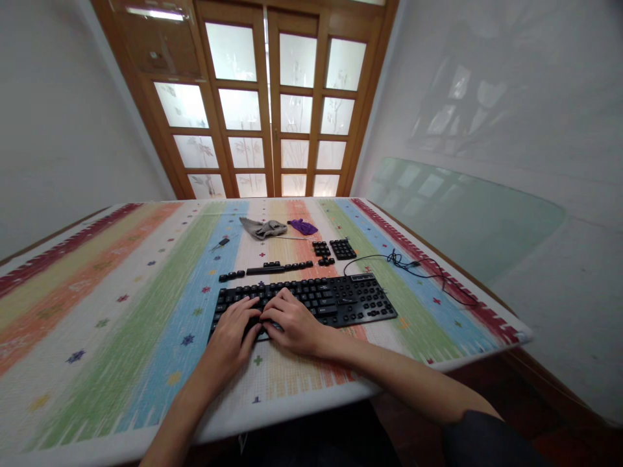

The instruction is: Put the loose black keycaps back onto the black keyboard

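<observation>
A black keyboard (360, 299) lies near the table's front edge, and its right part shows bare switches where keycaps are off. My left hand (235, 327) rests over the keyboard's left end, fingers stretched across the keys and thumb apart. Beside it, my right hand (292, 323) bends over the keys left of the middle, its fingers curled and close together at the tips. Whatever lies between those fingertips is hidden. Behind the keyboard sits a row of loose keycaps with a long space bar (265, 270). More loose keycaps (343, 249) are grouped at the back right.
Farther back lie a grey cloth (263, 228), a purple cloth (302, 226) and a small black item with thin wires (222, 242). The keyboard's cable (409, 263) loops to the right over the striped tablecloth (160, 311). Walls flank the table; wooden glazed doors (272, 97) stand beyond.
</observation>
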Action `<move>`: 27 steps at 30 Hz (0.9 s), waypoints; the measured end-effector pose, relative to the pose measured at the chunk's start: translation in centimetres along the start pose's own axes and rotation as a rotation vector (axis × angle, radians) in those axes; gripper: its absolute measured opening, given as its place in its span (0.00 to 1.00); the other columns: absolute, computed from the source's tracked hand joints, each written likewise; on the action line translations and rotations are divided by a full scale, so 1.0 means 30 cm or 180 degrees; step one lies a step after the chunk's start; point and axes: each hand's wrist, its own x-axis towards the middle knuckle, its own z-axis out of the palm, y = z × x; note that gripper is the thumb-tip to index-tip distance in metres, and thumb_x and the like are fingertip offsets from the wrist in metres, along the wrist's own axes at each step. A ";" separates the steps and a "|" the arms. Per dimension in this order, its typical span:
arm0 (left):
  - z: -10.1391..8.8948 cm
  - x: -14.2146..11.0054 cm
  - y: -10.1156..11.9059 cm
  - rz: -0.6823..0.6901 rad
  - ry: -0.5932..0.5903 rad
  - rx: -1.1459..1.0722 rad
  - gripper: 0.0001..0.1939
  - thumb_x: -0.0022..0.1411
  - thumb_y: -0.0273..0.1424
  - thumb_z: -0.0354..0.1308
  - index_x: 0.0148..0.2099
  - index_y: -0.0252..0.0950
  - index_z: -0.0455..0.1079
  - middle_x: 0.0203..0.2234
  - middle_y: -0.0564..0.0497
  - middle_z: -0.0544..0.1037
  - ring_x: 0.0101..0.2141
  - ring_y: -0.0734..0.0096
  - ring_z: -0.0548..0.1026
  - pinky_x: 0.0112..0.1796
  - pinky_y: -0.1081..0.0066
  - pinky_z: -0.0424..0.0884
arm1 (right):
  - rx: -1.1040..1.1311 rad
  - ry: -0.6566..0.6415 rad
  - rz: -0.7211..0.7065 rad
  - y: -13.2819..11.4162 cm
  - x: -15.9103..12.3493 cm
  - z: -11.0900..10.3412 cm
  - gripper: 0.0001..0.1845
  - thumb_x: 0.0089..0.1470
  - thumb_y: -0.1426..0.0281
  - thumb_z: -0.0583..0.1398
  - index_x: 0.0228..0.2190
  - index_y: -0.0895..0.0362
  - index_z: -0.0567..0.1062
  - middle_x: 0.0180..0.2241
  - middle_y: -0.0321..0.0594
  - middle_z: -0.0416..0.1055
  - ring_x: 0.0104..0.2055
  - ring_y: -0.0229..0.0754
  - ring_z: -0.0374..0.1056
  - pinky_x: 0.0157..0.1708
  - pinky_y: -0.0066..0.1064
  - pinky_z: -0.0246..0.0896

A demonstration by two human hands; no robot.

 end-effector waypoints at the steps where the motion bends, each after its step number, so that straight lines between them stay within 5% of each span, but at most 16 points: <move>1: 0.000 0.000 -0.001 0.0014 0.0007 0.0001 0.09 0.71 0.33 0.49 0.49 0.39 0.69 0.54 0.43 0.75 0.57 0.53 0.70 0.55 0.47 0.71 | 0.0041 -0.0006 0.0000 0.001 -0.001 -0.002 0.05 0.61 0.75 0.59 0.34 0.60 0.76 0.35 0.45 0.75 0.39 0.45 0.61 0.43 0.38 0.64; 11: 0.000 -0.005 -0.001 -0.0034 -0.0064 -0.0015 0.10 0.71 0.34 0.49 0.49 0.39 0.69 0.54 0.44 0.75 0.59 0.53 0.69 0.61 0.38 0.60 | 0.0321 -0.0090 0.0121 0.008 -0.005 -0.001 0.05 0.62 0.75 0.58 0.35 0.59 0.74 0.34 0.44 0.76 0.37 0.44 0.62 0.43 0.39 0.63; 27: 0.003 -0.001 0.002 -0.0064 -0.0013 0.0019 0.10 0.71 0.33 0.50 0.50 0.40 0.69 0.54 0.45 0.76 0.58 0.54 0.71 0.61 0.41 0.61 | -0.0004 -0.0313 -0.0029 0.009 0.011 -0.005 0.05 0.60 0.76 0.58 0.34 0.59 0.75 0.35 0.45 0.75 0.39 0.45 0.62 0.44 0.38 0.64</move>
